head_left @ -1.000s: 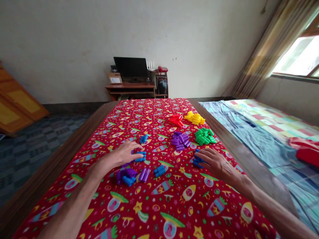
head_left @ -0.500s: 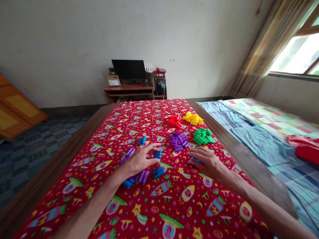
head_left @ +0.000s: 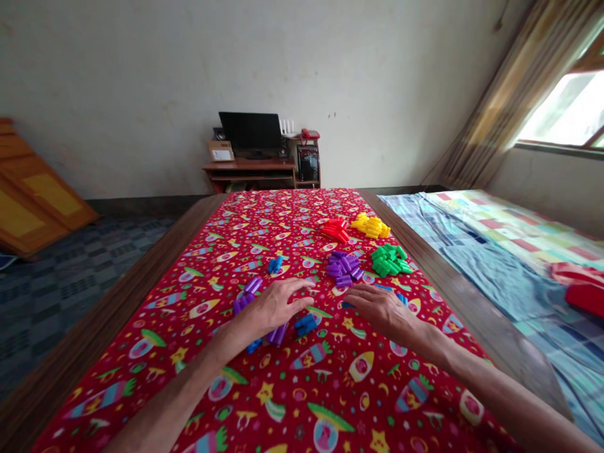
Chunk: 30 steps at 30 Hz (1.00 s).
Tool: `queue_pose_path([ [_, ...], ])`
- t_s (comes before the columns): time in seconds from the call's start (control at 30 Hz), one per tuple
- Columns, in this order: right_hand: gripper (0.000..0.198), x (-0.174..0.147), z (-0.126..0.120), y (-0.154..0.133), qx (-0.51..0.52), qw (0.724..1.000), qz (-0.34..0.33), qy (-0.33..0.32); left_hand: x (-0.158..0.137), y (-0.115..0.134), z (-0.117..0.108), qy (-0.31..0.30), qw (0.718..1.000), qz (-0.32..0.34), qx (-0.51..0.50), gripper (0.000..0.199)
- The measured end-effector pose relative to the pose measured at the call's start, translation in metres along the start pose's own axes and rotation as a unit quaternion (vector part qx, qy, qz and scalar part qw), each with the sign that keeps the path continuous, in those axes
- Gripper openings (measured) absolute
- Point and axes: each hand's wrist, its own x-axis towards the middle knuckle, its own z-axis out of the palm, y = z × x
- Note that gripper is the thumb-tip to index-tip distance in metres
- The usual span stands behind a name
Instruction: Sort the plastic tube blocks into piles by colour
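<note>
My left hand hovers over the cloth, thumb and fingers apart, with nothing visible between them. Beside it are a blue plastic piece, another blue piece beyond it, and purple tube-shaped pieces partly hidden by the hand and forearm. My right hand is palm down with its fingers stretched out. Bits of blue pieces show past its back and at its fingertips; its palm side is hidden. Just beyond it lie a purple pile and a green pile.
A red pile and a yellow pile sit farther off on the red patterned cloth, which covers a brown wooden table. A bed adjoins on the right. A desk with a monitor stands at the wall.
The blue piece by my left hand's fingertips is gone from there. My right hand has shifted left, and blue pieces now show behind it. The view has turned slightly left.
</note>
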Motion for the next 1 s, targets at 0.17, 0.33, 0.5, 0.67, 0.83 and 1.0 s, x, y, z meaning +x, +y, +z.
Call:
queue_pose_path([
  [0.17,0.028,-0.03,-0.007,0.017,-0.067,0.995,0.035,-0.072,0.005,-0.05,-0.034,0.114,0.977,-0.013,0.179,0.033],
  [0.33,0.025,-0.033,-0.014,0.016,-0.053,0.996,0.021,-0.067,0.007,-0.091,-0.034,0.16,0.967,-0.02,0.197,0.049],
  [0.5,0.025,-0.011,-0.015,0.005,-0.004,1.0,-0.011,0.006,0.01,-0.101,-0.013,0.098,0.975,-0.003,0.202,0.048],
  [0.67,0.022,0.011,-0.005,-0.007,0.037,0.998,-0.046,0.008,0.016,-0.081,-0.012,0.113,0.98,-0.031,0.158,0.029],
  [0.83,0.044,0.02,0.007,-0.02,0.02,0.998,0.013,0.051,0.011,-0.021,0.003,0.066,0.982,-0.106,-0.145,0.061],
  [1.0,0.049,0.021,0.011,-0.031,-0.009,0.997,-0.021,0.08,0.002,0.032,0.041,-0.019,0.922,-0.094,-0.376,0.073],
])
